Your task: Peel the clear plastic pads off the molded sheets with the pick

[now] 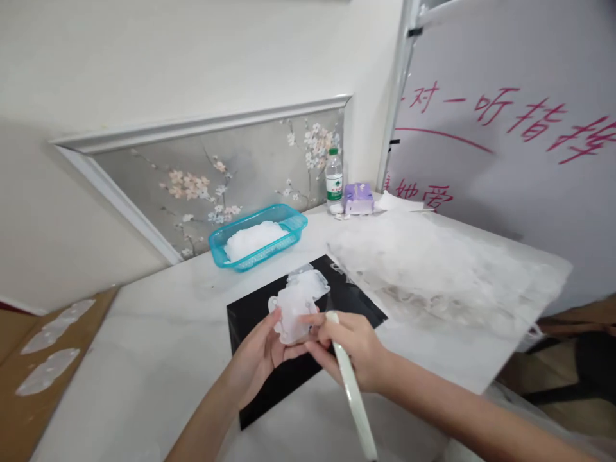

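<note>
My left hand (262, 356) is closed on a small translucent white plastic piece (293, 311), held up over a black mat (283, 378) on the white table. My right hand (349, 346) is closed on a long white stick-like tool (353, 394) whose handle slants down toward me, and its fingertips touch the piece's right side. Another similar translucent piece (312, 280) lies on the mat just beyond my hands.
A turquoise basket (293, 224) of white pieces stands at the back left. A large heap of translucent plastic (443, 269) covers the table's right side. A water bottle (333, 181) and a purple pack (359, 197) stand by the wall. Cardboard (29, 398) with white strips lies far left.
</note>
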The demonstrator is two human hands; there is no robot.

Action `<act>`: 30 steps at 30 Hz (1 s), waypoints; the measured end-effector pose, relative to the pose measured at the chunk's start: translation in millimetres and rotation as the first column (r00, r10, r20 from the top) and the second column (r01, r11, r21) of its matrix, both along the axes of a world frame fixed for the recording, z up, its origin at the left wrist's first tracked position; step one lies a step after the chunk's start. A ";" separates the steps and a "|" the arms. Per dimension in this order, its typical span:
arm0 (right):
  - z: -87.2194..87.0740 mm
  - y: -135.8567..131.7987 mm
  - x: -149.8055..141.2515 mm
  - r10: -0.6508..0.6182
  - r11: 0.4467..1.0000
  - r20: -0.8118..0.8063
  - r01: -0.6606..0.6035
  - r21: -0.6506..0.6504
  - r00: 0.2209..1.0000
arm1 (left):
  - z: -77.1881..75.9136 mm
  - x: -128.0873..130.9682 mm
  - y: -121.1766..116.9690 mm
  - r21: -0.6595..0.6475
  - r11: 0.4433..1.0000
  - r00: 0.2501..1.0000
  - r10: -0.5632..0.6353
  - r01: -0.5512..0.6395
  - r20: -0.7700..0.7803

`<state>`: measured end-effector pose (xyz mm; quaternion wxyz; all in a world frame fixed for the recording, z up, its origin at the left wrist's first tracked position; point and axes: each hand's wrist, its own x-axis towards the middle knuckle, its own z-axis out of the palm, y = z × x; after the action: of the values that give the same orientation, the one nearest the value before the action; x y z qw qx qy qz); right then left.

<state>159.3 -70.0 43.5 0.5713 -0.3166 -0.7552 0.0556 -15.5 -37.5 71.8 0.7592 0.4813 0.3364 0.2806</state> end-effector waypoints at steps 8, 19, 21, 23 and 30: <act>-20.2 51.6 -12.6 -0.304 0.895 -0.370 0.131 -0.426 0.878 | 50.9 -24.5 21.5 -0.124 0.988 0.969 0.113 -0.087 0.220; -44.5 44.2 -0.1 -0.298 0.704 -0.139 0.119 -0.700 0.944 | 58.8 -47.2 10.2 -0.106 0.993 0.955 0.070 -0.041 0.287; -42.8 44.8 -0.7 -0.294 0.688 -0.119 0.123 -0.715 0.948 | 60.3 -49.5 8.2 -0.075 0.994 0.957 0.096 -0.079 0.275; -41.3 45.4 -2.8 -0.279 0.679 -0.104 0.120 -0.724 0.955 | 62.8 -51.6 5.8 -0.039 0.993 0.958 0.120 -0.114 0.260; -44.2 46.8 -5.1 -0.266 0.668 -0.135 0.082 -0.739 0.954 | 69.5 -46.8 -3.5 -0.094 0.975 0.966 0.214 -0.202 0.146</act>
<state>154.3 -23.2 -0.8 0.4856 -0.5790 -0.5651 0.3310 -62.2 -41.0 141.3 0.7677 0.3901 0.3354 0.3820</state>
